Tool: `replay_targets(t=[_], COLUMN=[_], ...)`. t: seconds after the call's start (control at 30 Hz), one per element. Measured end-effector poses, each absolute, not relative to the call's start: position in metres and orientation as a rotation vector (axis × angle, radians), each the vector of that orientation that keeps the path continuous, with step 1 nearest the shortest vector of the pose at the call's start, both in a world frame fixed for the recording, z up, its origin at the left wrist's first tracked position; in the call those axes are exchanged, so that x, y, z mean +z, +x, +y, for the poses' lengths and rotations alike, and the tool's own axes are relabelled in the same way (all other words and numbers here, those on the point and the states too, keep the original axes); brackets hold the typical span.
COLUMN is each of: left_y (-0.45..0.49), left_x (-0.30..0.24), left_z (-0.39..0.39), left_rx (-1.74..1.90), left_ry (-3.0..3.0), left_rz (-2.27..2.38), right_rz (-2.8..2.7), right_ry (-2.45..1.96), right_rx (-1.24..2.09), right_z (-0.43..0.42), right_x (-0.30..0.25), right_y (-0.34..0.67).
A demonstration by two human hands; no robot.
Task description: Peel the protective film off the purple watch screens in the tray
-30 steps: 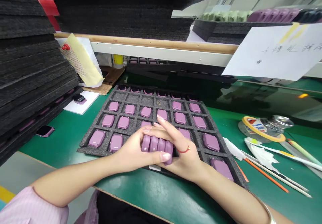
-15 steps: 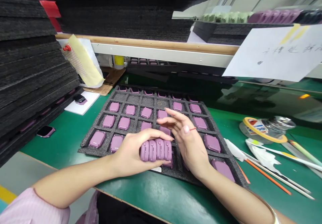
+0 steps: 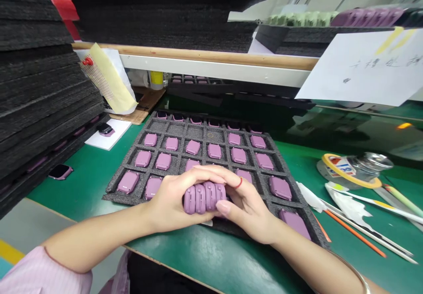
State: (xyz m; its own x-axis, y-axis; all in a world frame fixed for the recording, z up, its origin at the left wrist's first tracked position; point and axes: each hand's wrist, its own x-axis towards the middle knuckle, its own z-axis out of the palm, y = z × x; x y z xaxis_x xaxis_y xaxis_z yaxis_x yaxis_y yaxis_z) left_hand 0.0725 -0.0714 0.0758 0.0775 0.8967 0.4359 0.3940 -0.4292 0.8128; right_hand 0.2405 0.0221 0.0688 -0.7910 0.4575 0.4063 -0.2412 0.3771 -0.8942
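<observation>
My left hand (image 3: 168,203) is wrapped round a row of several purple watch cases (image 3: 200,199), stood on edge side by side, thumb below and fingers over the top. From the right, my right hand (image 3: 253,206) closes on the same row, its thumb against the rightmost case and its fingers over the top, meeting the left fingers. Beneath both hands lies a black foam tray (image 3: 175,129) divided into compartments. More purple watch cases (image 3: 238,155) sit singly in many of them. The part of the tray directly behind my hands is hidden.
Tall stacks of black foam trays (image 3: 33,74) rise at left. A shelf edge (image 3: 211,67) crosses above. One purple watch (image 3: 61,172) lies on the green table, another watch (image 3: 105,129) on white paper. At right are a glass jar (image 3: 350,170) and several thin sticks (image 3: 360,232).
My right hand has moved left and down from above the tray and closed onto the held row of watch cases. My left hand has kept its grip in nearly the same place.
</observation>
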Motion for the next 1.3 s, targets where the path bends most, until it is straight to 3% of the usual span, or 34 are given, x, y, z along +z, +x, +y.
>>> replay_targets(t=[0.47, 0.7, 0.9, 1.17, 1.3], left_y=[0.07, 0.071, 0.074, 0.079, 0.079], left_x=[0.068, 0.062, 0.052, 0.073, 0.08], left_z=[-0.071, -0.065, -0.067, -0.07, -0.064], left_rx=[1.307, 1.448, 1.429, 1.222, 1.198], left_ry=[1.985, 2.106, 2.137, 1.184, 1.143], left_rz=[1.216, 1.061, 1.275, 0.992, 0.878], right_rz=[-1.811, -1.928, -2.008, -2.091, -2.194], right_ry=[-0.377, -0.454, -0.468, -0.207, -0.102], right_rx=[1.939, 1.588, 1.192, 0.92, 0.794], right_z=[0.025, 0.009, 0.005, 0.012, 0.014], right_x=[0.055, 0.071, 0.071, 0.067, 0.066], right_y=[0.238, 0.232, 0.234, 0.236, 0.234])
